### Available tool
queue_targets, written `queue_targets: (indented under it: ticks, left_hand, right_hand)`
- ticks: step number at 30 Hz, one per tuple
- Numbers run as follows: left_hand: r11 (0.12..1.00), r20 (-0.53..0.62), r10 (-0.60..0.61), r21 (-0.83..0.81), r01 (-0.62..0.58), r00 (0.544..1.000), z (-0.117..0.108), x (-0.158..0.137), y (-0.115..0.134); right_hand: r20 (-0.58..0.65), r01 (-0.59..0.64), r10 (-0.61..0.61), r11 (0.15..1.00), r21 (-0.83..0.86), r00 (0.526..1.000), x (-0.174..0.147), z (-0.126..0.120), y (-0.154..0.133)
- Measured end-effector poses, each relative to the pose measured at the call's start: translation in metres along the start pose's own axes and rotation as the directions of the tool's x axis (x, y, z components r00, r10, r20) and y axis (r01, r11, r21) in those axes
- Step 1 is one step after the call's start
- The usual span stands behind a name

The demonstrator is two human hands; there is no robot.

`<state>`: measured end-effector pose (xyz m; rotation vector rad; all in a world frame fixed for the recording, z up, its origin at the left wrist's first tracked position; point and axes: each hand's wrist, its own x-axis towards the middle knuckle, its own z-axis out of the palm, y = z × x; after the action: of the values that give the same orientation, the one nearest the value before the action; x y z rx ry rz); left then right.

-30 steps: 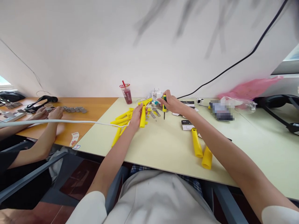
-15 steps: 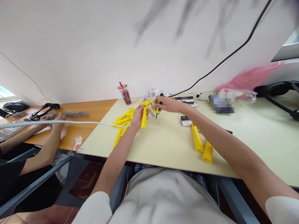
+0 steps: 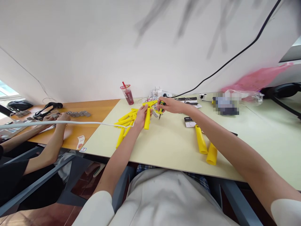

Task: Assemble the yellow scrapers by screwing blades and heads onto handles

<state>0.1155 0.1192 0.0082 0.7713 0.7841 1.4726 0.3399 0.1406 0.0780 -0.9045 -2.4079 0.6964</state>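
Note:
My left hand [image 3: 141,116] is closed around a yellow plastic T-shaped handle [image 3: 147,119], its grip pointing down toward me and its crossbar at the top. Just right of it, my right hand [image 3: 169,105] grips a green-and-yellow screwdriver [image 3: 162,107], whose shaft points down at the table. A small grey flat piece [image 3: 155,114] shows between the hands; I cannot tell what bears it. Beside my left hand lies a pile of several similar yellow handles [image 3: 125,121]. Under my right forearm are two yellow tubes [image 3: 201,140] on the table.
A cup of red drink [image 3: 128,94] with a straw stands near the wall. Chargers and a power strip [image 3: 157,92] lie behind my hands, with a black cable running up right. A white cable [image 3: 70,122] crosses at left, before a co-worker's hands [image 3: 60,118] and grey pieces.
The view has shifted slightly, so everything sits a little further right. Both hands keep their holds on the yellow handle and the screwdriver, with barely any movement between them.

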Motion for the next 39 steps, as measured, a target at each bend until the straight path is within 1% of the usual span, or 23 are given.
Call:
queue_targets:
  ticks: [4,7,9,12,15,19,23,26,31,39]
  left_hand:
    - [1.0,-0.023,-0.009,0.02,0.009,1.0,-0.001,0.0,0.0]
    - [0.996,-0.038,-0.071,0.055,0.073,0.997,0.001,-0.001,-0.002]
    - [0.99,-0.015,-0.118,0.072,0.118,0.993,0.002,-0.002,-0.005]
    - [0.983,0.039,-0.161,0.098,0.157,0.986,0.006,-0.006,-0.015]
    - [0.97,0.097,-0.204,0.153,0.188,0.974,0.012,-0.01,-0.026]
    - [0.953,0.166,-0.258,0.205,0.223,0.952,0.019,-0.019,-0.036]
    - [0.938,0.218,-0.304,0.241,0.251,0.927,0.025,-0.027,-0.039]
    - [0.932,0.218,-0.32,0.248,0.265,0.922,0.028,-0.03,-0.041]
    - [0.931,0.213,-0.326,0.242,0.273,0.921,0.032,-0.033,-0.042]
    - [0.928,0.185,-0.329,0.243,0.282,0.926,0.033,-0.034,-0.04]
  right_hand:
    - [0.007,-0.04,0.039,0.998,0.046,0.999,-0.006,-0.015,-0.014]
    - [-0.004,-0.018,0.018,0.995,0.102,1.0,-0.014,-0.031,-0.026]
    - [-0.024,0.0,0.003,0.993,0.12,1.0,-0.02,-0.042,-0.033]
    - [-0.083,-0.006,0.012,0.997,0.072,0.996,-0.029,-0.056,-0.043]
    - [-0.121,-0.012,0.016,0.999,0.034,0.993,-0.036,-0.065,-0.049]
    - [-0.136,-0.005,0.01,0.999,0.042,0.991,-0.039,-0.068,-0.052]
    - [-0.145,-0.011,0.017,0.999,0.043,0.989,-0.037,-0.065,-0.052]
    - [-0.13,-0.001,0.005,0.999,0.038,0.991,-0.035,-0.063,-0.051]
    - [-0.109,0.016,-0.018,1.0,-0.017,0.994,-0.034,-0.063,-0.049]
    - [-0.08,-0.009,0.006,0.999,-0.044,0.997,-0.034,-0.062,-0.048]
